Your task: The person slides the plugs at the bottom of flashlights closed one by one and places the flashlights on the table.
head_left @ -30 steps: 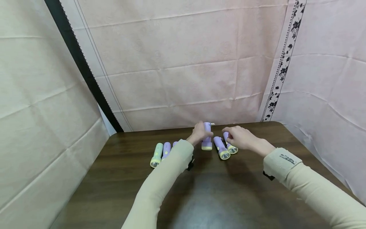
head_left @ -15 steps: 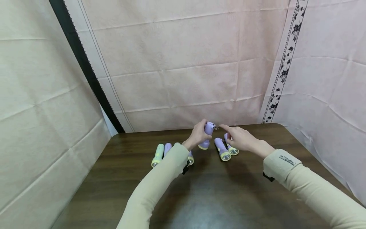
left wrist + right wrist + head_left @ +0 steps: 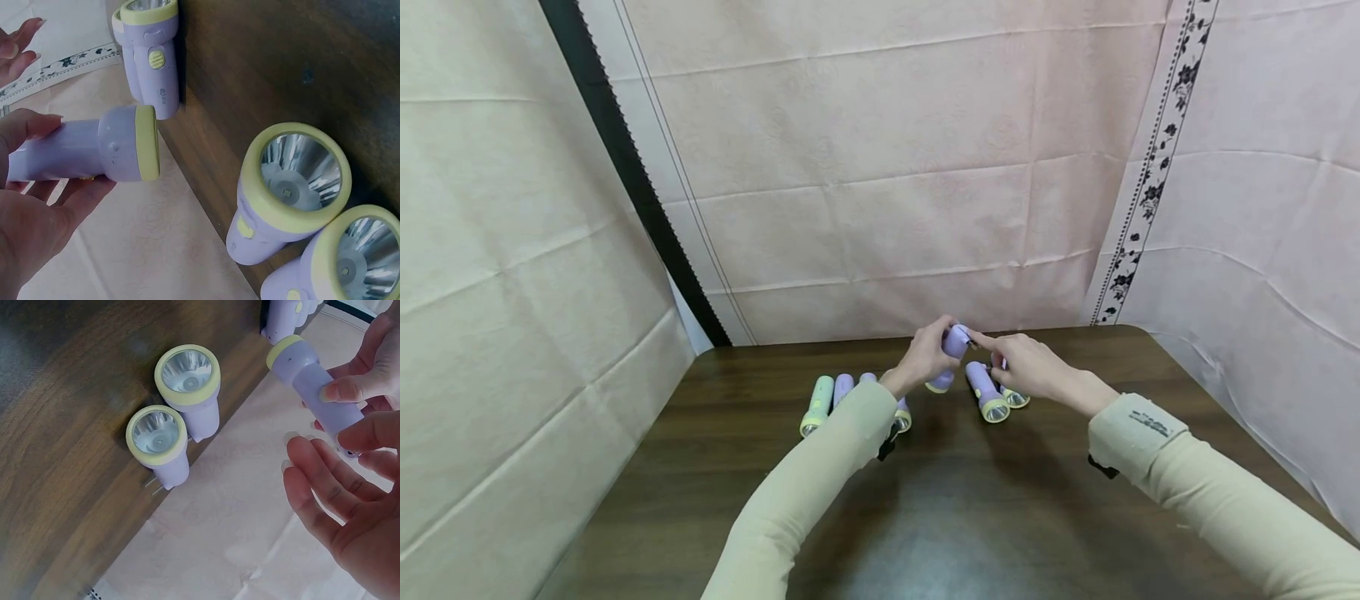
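My left hand [image 3: 923, 358] grips a purple flashlight [image 3: 75, 149] with a pale yellow head ring, held tilted above the far part of the table. Its yellow end points down, its tail toward my right hand [image 3: 1033, 365]. The right index finger reaches out straight and touches the tail end of the flashlight [image 3: 325, 394], where the plug prongs sit; the prongs are mostly hidden behind the fingers. In the right wrist view the other right fingers [image 3: 312, 512] are loosely bent and hold nothing.
Two purple flashlights [image 3: 982, 385] lie side by side below my right hand; metal prongs [image 3: 154, 485] stick out from one. Left of them, a green flashlight [image 3: 817, 404] and several purple ones [image 3: 256, 219] lie in a row, partly behind my left sleeve. Cloth [image 3: 880, 167] hangs behind the table [image 3: 1000, 517].
My left hand has lifted the flashlight and tilted its tail to the right. The right index finger has straightened and come to the tail, where prongs showed half a second ago.
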A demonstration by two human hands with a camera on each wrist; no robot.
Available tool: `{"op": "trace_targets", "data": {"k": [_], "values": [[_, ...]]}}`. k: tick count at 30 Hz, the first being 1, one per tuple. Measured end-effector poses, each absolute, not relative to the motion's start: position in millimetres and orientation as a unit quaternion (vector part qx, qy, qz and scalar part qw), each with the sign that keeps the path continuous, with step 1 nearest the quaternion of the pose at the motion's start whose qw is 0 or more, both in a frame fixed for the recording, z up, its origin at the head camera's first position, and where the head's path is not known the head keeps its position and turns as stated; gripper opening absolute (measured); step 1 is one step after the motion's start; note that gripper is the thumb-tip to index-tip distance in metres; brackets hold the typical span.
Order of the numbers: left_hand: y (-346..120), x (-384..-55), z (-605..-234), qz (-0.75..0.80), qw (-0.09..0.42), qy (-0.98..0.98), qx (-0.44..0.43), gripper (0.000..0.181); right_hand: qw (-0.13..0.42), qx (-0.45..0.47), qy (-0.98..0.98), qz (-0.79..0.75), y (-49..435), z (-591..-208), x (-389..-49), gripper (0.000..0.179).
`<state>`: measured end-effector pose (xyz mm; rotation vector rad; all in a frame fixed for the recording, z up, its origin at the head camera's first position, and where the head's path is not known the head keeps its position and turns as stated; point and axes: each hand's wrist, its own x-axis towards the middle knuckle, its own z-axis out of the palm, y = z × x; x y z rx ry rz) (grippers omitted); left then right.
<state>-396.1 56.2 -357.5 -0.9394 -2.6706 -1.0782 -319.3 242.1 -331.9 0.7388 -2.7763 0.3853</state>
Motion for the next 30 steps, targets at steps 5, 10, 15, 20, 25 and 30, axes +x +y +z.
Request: {"op": "trace_targets", "data": {"k": [5, 10, 15, 20, 25, 30], "values": [[54.2, -394.6, -358.1, -0.362, 0.059, -0.876, -0.315, 0.051, 0.124, 0.257, -0.949, 0.131, 239.2, -332.0, -318.3, 0.07], [53.9, -393.1, -355.5, -0.361, 0.064, -0.873, -0.321, 0.052, 0.127, 0.257, -0.95, 0.123, 237.2, -329.8, -317.4, 0.069], [54.6, -391.2, -354.1, -0.354, 0.063, -0.876, -0.322, 0.055, 0.126, 0.257, -0.951, 0.117, 236.7, -328.6, -318.3, 0.068], [56.9, -388.0, -351.2, -0.353, 0.055, -0.877, -0.323, 0.055, 0.126, 0.257, -0.95, 0.127, 237.5, -326.3, -317.7, 0.066], [59.1, -386.0, -350.5, -0.349, 0.044, -0.877, -0.326, 0.056, 0.124, 0.256, -0.949, 0.137, 238.3, -325.5, -317.0, 0.067], [59.8, -381.9, -350.8, -0.344, 0.038, -0.879, -0.329, 0.056, 0.121, 0.256, -0.947, 0.154, 239.8, -327.8, -316.5, 0.068]]}}
